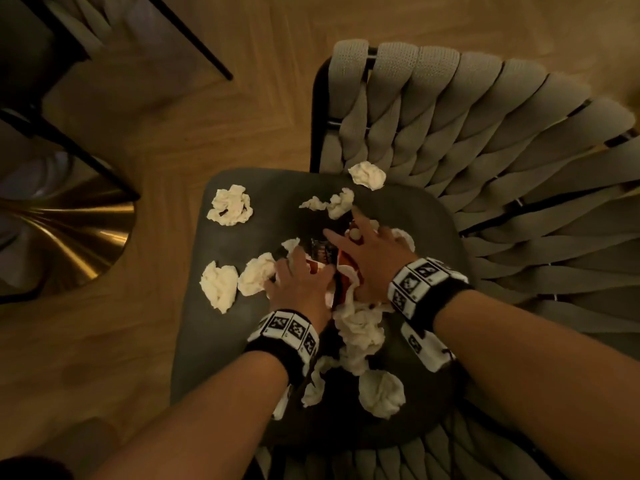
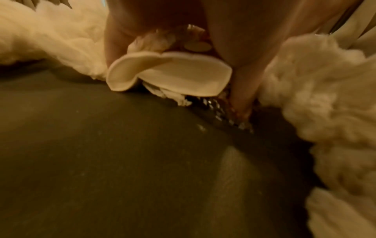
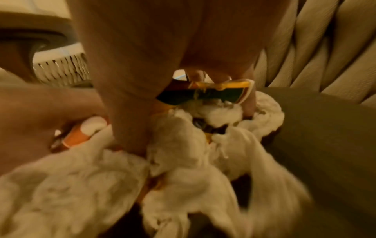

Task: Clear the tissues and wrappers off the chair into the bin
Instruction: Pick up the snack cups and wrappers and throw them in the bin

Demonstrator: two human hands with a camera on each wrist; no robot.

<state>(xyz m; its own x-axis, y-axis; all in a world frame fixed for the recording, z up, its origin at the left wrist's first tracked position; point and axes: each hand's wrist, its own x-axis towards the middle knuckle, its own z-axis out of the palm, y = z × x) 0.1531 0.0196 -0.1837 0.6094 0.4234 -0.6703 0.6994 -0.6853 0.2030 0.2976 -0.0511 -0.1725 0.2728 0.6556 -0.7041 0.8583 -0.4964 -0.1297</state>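
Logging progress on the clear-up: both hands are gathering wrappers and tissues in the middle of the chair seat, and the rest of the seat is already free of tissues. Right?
Not quite. The left hand and right hand are gathering the wrappers mid-seat, but the head view shows crumpled tissues still scattered on the seat, such as one at the far left corner and one near the front edge.

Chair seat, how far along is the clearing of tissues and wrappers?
Nothing looks binned; no bin shows. In hand: the left hand and right hand gather wrappers and tissues mid-seat. Left: loose tissues, including the far-left one, one by the backrest and a near one.
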